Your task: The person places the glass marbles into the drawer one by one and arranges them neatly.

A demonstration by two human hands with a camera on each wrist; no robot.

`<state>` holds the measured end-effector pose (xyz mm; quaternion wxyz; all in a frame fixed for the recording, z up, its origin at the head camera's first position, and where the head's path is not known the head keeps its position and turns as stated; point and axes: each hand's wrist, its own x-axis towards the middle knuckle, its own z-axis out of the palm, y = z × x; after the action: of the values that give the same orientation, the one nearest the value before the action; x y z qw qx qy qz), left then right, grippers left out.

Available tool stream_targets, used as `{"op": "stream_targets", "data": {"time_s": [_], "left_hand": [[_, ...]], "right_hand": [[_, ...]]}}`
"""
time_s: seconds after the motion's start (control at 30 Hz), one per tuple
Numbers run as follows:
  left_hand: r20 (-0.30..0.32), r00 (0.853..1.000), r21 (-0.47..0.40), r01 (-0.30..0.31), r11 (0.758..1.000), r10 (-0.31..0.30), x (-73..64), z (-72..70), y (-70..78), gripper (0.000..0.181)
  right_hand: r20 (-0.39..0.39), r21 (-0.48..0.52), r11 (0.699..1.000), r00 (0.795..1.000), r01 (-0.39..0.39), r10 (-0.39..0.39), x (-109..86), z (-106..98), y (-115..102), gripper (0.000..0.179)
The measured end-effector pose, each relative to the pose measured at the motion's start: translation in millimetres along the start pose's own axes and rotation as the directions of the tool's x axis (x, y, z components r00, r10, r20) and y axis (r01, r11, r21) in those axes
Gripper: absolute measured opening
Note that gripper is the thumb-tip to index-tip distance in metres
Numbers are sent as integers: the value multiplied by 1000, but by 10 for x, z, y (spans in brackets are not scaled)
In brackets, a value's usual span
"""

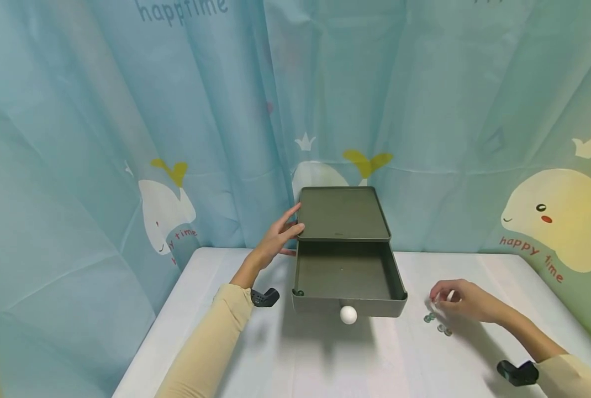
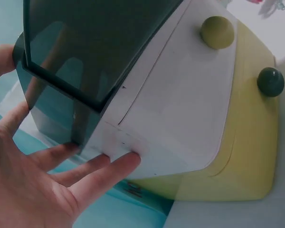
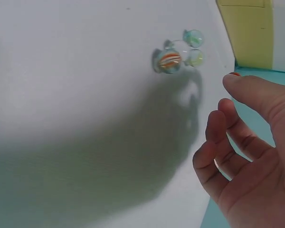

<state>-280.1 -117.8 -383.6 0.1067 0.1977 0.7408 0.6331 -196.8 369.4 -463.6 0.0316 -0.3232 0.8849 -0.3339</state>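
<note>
Right grip (image 1: 468, 302) pinches a marble (image 3: 234, 74); left grip (image 1: 274, 236), fingers spread, touches the box (image 1: 342, 213) at its left side.
Only an orange-red sliver of this marble is visible; near it, four clear glass marbles (image 3: 170, 61) lie on the tabletop (image 1: 400, 359), between the pulled-out green drawer (image 1: 320, 307) and the right edge. Curtain (image 1: 425, 83) behind reads "happy time".

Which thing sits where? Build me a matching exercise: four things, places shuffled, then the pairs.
1. round white knob
2. round yellow knob
3. round dark green knob
4. cluster of round glass marbles

A. on the flat white tabletop
B. on the yellow drawer front
C. on the open dark olive drawer
D. on the white drawer front

Pairs: 1-C; 2-D; 3-B; 4-A
</note>
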Motion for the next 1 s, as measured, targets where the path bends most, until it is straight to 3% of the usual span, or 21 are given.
{"op": "stream_targets", "data": {"time_s": [0.17, 0.67, 1.0], "left_hand": [[6, 1000, 1, -9, 1000, 9, -6, 1, -5, 66], [32, 999, 11, -6, 1000, 6, -30, -19, 49, 64], [36, 999, -32, 5, 999, -4, -43, -37, 52, 65]], "right_hand": [[-30, 1, 999, 999, 40, -40, 10, -85, -68, 18], [-135, -49, 996, 988, -76, 69, 221, -570, -603, 14], [-176, -73, 994, 982, -80, 66, 362, -897, -929, 16]]}}
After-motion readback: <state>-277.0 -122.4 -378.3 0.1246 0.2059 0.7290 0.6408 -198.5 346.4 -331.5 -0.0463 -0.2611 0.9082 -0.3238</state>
